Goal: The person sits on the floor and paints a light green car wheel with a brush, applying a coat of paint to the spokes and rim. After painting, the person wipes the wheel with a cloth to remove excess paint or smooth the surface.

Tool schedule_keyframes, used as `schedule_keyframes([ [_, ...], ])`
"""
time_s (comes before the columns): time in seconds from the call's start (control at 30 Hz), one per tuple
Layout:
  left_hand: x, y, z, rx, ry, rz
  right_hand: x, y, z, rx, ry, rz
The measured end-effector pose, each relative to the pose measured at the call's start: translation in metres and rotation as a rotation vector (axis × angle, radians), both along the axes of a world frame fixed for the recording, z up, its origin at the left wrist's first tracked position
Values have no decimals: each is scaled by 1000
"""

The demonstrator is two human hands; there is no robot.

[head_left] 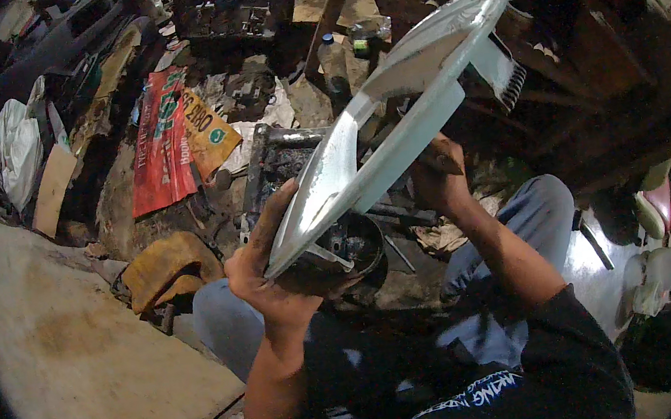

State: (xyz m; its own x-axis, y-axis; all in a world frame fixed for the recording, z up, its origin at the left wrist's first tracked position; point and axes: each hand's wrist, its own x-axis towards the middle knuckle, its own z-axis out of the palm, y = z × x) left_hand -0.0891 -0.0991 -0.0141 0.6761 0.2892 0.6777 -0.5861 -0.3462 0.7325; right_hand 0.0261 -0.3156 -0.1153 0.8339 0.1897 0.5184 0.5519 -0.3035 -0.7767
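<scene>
A long, glossy white trim panel (403, 147) with a curved rim and a toothed tab at its far right end is held up tilted before me, its near end low at the left. My left hand (272, 276) is closed on that near end, thumb along the outer edge. My right hand (441, 167) is beside the panel's right edge, partly behind it, fingers curled. Whatever they grip is hidden. Below the panel, a dark round container (363, 244) shows between my knees.
A greasy metal engine part (288, 161) lies ahead on the ground. Left of it are a red printed sheet (160, 147) and a yellow plate (210, 133). A yellow-brown block (168, 268) lies by my left knee, and a bottle (332, 63) stands farther off.
</scene>
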Motion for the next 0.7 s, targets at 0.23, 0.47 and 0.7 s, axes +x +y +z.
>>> schedule_keyframes([
  [0.23,0,3,3,92,-43,49,-10,12,-1,290,423,-37],
  [0.47,-3,4,1,76,1,56,-13,10,6,141,47,-23],
  [0.7,0,7,9,138,-85,25,-18,15,0,188,-90,69],
])
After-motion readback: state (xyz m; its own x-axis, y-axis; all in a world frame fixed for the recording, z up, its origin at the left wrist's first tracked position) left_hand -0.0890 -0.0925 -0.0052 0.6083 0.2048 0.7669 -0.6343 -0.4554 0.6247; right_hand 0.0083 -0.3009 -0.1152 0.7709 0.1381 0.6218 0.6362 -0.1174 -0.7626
